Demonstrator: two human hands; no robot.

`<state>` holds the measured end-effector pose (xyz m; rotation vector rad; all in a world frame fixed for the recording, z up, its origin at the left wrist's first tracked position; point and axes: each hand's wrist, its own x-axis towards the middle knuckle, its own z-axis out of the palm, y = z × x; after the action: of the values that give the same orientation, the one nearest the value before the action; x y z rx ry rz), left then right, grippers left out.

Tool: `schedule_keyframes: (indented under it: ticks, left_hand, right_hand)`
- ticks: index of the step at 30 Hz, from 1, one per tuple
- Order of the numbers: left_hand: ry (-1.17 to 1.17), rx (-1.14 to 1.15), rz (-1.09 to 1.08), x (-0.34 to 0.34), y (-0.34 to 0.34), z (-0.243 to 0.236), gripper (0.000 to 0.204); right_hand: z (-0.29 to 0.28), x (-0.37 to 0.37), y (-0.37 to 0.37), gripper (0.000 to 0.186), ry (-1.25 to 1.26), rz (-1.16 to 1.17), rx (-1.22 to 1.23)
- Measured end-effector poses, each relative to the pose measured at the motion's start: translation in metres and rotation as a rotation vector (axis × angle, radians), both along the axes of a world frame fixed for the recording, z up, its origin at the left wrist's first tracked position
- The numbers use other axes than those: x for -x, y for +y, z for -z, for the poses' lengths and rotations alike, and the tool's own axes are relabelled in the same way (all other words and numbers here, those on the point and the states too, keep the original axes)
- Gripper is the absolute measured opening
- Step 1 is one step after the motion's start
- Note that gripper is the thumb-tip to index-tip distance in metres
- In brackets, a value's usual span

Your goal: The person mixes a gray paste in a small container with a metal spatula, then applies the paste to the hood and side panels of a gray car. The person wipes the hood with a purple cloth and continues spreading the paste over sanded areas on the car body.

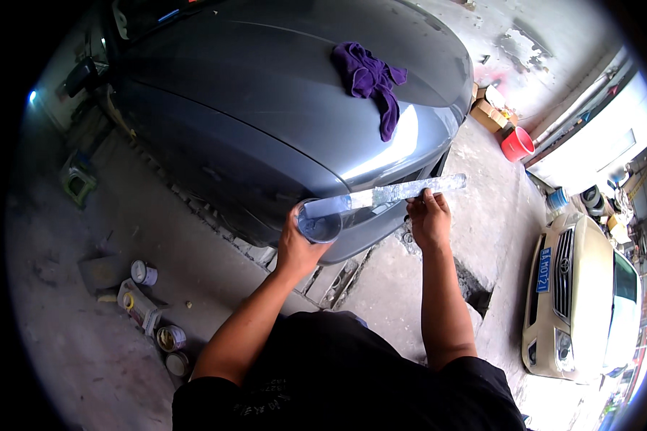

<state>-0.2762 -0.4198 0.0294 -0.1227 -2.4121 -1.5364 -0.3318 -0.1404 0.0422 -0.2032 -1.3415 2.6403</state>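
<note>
Pretty grubby workshop: scuffed grey concrete floor (pixel 496 194), with a rough, broken-up strip near the front of a dark grey car (pixel 259 93). The car takes up most of the upper half, hood nice and shiny, with one bright glare patch near the front edge. The wall behind (pixel 575 36) is pale, stained and peeling. Off to the right there's a beige car (pixel 582 309), nose toward the lower left, bent a bit by the lens. Against the wall, a cardboard box (pixel 488 116) sits just beside a red bucket (pixel 517 144). A crumpled purple cloth (pixel 366 77) lies on the grey hood, and a few cans (pixel 144 272) stand on the floor to the left.

Now the handheld stuff, in front of the bumper and above the floor. The stick (pixel 410 189) is long, flat and thin, streaky silver-grey, all crusted and blotchy, with a smoother blue-grey coat on the left end. Its long axis runs nearly sideways, right end tilted slightly up and pointing away from the cup (pixel 320 228). That's a round see-through one with blue-grey stuff in it. The left end lies over the cup's opening, but honestly I can't tell from here if it touches what's inside.

Grip-wise, the left hand (pixel 296 246) is wrapped around the cup's left and lower side, and the right hand (pixel 431 221) has the stick pinched between thumb and fingers, toward its right end.
</note>
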Motion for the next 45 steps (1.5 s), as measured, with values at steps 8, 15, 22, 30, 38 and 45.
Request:
schedule_keyframes:
  ticks: [8, 15, 22, 30, 38, 45]
  left_hand:
    - [-0.019, 0.01, -0.026, -0.001, 0.009, 0.001, 0.084]
    - [-0.014, -0.012, -0.02, 0.0, 0.016, 0.003, 0.084]
    - [-0.033, -0.011, -0.022, 0.001, 0.023, -0.004, 0.085]
    - [-0.023, 0.02, -0.035, 0.002, 0.025, -0.003, 0.087]
    - [-0.034, 0.025, -0.037, 0.003, 0.027, -0.002, 0.087]
    - [0.023, 0.044, -0.013, 0.002, 0.027, 0.003, 0.087]
  right_hand:
    - [-0.017, 0.012, 0.009, 0.009, 0.001, -0.01, -0.065]
    - [-0.019, 0.015, 0.015, 0.01, -0.014, -0.003, -0.07]
    - [-0.017, 0.02, 0.02, 0.011, -0.06, 0.007, -0.043]
    - [-0.014, 0.022, 0.021, 0.011, -0.113, 0.032, -0.027]
    - [-0.015, 0.021, 0.023, 0.012, -0.102, 0.025, -0.025]
    - [-0.044, 0.005, 0.017, 0.012, 0.008, 0.018, -0.158]
